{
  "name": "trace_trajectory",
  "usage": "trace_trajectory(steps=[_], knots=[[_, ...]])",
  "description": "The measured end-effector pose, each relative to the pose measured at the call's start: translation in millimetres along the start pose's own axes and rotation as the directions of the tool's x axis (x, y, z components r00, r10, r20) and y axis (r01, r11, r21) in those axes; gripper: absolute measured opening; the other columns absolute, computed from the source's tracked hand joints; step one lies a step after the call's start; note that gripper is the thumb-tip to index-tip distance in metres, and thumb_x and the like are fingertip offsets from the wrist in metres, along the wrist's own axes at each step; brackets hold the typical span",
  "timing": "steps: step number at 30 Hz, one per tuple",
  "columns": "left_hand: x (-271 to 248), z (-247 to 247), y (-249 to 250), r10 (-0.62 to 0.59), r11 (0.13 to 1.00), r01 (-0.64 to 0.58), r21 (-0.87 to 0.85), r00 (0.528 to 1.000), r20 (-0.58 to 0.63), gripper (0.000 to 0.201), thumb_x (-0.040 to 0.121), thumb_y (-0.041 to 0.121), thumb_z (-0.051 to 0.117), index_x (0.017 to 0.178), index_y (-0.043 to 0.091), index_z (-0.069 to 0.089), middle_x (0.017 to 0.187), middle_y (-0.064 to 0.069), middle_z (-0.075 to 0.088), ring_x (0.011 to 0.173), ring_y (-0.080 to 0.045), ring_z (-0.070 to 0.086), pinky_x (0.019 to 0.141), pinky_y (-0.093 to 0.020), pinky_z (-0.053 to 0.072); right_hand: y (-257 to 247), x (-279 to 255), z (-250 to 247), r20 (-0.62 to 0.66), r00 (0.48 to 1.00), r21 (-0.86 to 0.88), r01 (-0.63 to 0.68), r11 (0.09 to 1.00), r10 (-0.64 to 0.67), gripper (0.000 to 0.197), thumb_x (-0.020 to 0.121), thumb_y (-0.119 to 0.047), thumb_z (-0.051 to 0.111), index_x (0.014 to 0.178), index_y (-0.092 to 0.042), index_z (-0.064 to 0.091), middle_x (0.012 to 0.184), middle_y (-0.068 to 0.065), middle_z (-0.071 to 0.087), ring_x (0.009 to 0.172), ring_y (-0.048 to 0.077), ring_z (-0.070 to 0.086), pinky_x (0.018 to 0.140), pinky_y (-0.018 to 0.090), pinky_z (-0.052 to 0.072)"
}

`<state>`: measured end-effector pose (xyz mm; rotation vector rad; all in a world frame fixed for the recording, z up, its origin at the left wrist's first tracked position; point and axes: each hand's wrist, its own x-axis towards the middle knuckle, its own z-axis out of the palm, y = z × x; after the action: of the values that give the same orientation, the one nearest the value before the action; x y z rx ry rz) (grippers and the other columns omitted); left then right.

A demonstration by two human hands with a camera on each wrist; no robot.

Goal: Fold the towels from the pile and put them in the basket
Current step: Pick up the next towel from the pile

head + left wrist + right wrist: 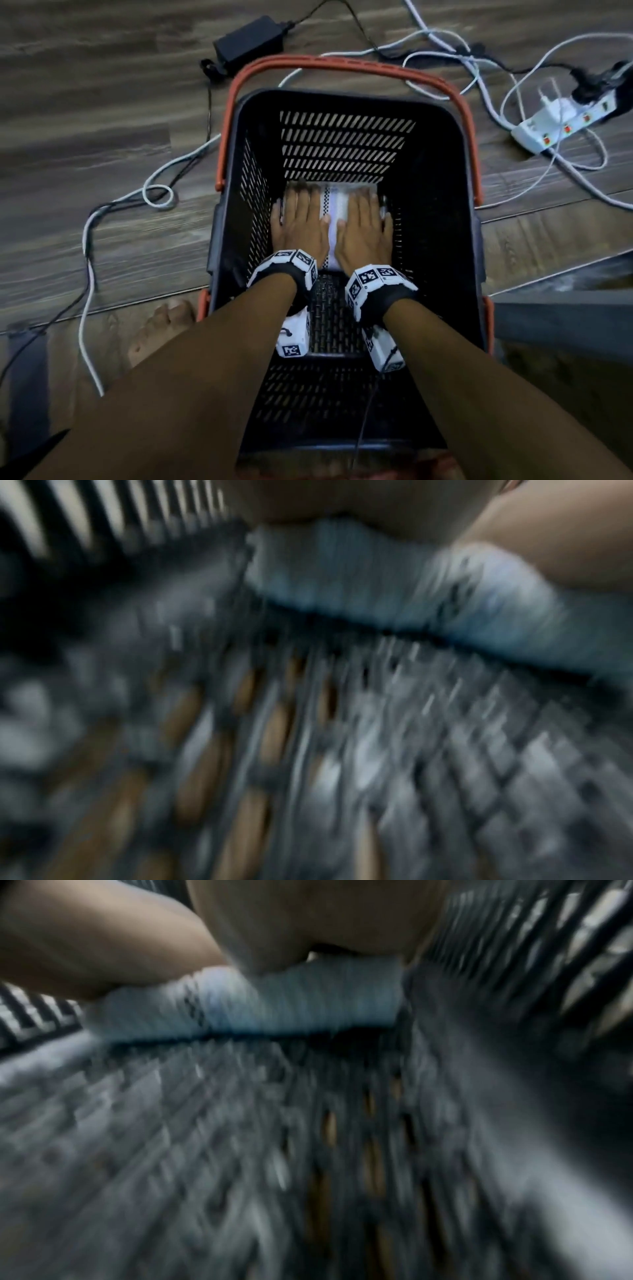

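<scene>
STEP: placing | TOWEL: folded towel (334,212) lies on basket (435,192) floor, far end | HANDS: my left hand (299,228) and right hand (364,233) press it, fingers flat, released | LEFT: pile not visible; remaining count unknown.

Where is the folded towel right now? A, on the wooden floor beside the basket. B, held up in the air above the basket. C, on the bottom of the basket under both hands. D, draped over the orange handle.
C: the head view shows the towel lying on the bottom of the basket, with the left hand and right hand flat on top of it.
</scene>
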<state>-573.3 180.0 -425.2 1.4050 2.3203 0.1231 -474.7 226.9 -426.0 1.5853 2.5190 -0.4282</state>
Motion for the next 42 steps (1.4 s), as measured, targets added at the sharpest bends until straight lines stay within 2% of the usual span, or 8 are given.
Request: trace_trajectory(steps=[3, 5, 7, 9, 15, 22, 32, 42], knots=[[-6, -34, 8, -0.081, 0.997, 0.082, 0.007, 0.966, 0.247, 0.062, 0.096, 0.029, 0.028, 0.148, 0.009, 0.002, 0.158, -0.011, -0.01, 0.145, -0.028, -0.013, 0.118, -0.048, -0.001, -3, -9, -32, 0.19, 0.982, -0.008, -0.011, 1.0, 0.012, 0.053, 0.098, -0.027, 0.029, 0.147, -0.01, 0.019, 0.158, 0.009, 0.011, 0.146, 0.023, 0.006, 0.118, 0.046, 0.008], [-16, -73, 15, -0.141, 0.988, 0.153, -0.01, 0.93, 0.339, 0.051, 0.096, 0.027, 0.035, 0.139, 0.0, 0.031, 0.154, -0.022, 0.015, 0.143, -0.034, 0.014, 0.115, -0.044, 0.018, -7, -25, -68, 0.29, 0.957, 0.005, -0.033, 0.999, 0.03, 0.042, 0.095, -0.024, 0.038, 0.134, -0.008, 0.039, 0.145, 0.015, 0.037, 0.135, 0.029, 0.034, 0.108, 0.044, 0.028], [-34, -119, 23, -0.086, 0.994, 0.105, -0.038, 0.936, 0.342, 0.03, 0.096, 0.028, 0.04, 0.099, 0.003, 0.056, 0.11, -0.019, 0.055, 0.101, -0.031, 0.054, 0.089, -0.037, 0.042, -12, -48, -111, 0.331, 0.943, -0.001, -0.035, 0.999, 0.034, 0.033, 0.095, -0.027, 0.042, 0.12, -0.006, 0.051, 0.125, 0.017, 0.055, 0.112, 0.034, 0.055, 0.087, 0.038, 0.043], [-60, -171, 34, -0.027, 0.998, 0.043, -0.051, 0.958, 0.287, 0.028, 0.095, 0.029, 0.044, 0.073, 0.011, 0.045, 0.074, -0.007, 0.046, 0.069, -0.023, 0.049, 0.072, -0.034, 0.042, -17, -75, -162, 0.309, 0.951, -0.004, -0.012, 1.0, 0.012, 0.034, 0.095, -0.032, 0.042, 0.111, -0.005, 0.056, 0.115, 0.018, 0.06, 0.098, 0.035, 0.06, 0.074, 0.035, 0.044], [-161, -317, 82, 0.199, 0.978, -0.201, 0.048, 0.979, 0.045, 0.034, 0.085, 0.039, 0.052, 0.099, 0.01, 0.061, 0.112, -0.014, 0.066, 0.102, -0.033, 0.061, 0.086, -0.037, 0.048, -28, -174, -335, 0.066, 0.998, 0.009, -0.001, 1.0, 0.0, 0.037, 0.094, -0.038, 0.043, 0.112, -0.01, 0.058, 0.119, 0.016, 0.062, 0.107, 0.033, 0.059, 0.086, 0.038, 0.046], [-321, -430, 162, 0.445, 0.894, -0.43, 0.128, 0.886, -0.13, 0.039, 0.088, 0.041, 0.052, 0.118, 0.017, 0.056, 0.128, -0.009, 0.057, 0.12, -0.029, 0.052, 0.097, -0.039, 0.043, -11, -333, -475, -0.227, 0.972, 0.036, -0.047, 0.998, 0.054, 0.033, 0.087, -0.044, 0.046, 0.102, -0.021, 0.064, 0.111, 0.01, 0.067, 0.103, 0.031, 0.062, 0.09, 0.046, 0.049], [-446, -425, 271, 0.775, 0.62, -0.742, 0.255, 0.629, -0.056, 0.045, 0.088, 0.042, 0.053, 0.124, 0.016, 0.051, 0.13, -0.012, 0.053, 0.119, -0.029, 0.05, 0.097, -0.036, 0.042, 91, -534, -517, -0.291, 0.906, 0.074, -0.3, 0.951, 0.308, 0.037, 0.09, -0.048, 0.047, 0.11, -0.021, 0.063, 0.115, 0.003, 0.066, 0.106, 0.024, 0.059, 0.091, 0.039, 0.049], [-511, -328, 388, 0.949, 0.267, -0.946, 0.183, 0.291, 0.119, 0.04, 0.088, 0.043, 0.054, 0.119, 0.018, 0.055, 0.126, -0.007, 0.055, 0.115, -0.027, 0.051, 0.091, -0.035, 0.042, 206, -666, -465, -0.254, 0.724, 0.297, -0.573, 0.764, 0.641, 0.026, 0.09, -0.036, 0.053, 0.067, -0.022, 0.052, 0.079, 0.0, 0.058, 0.072, 0.017, 0.053, 0.066, 0.027, 0.042]])
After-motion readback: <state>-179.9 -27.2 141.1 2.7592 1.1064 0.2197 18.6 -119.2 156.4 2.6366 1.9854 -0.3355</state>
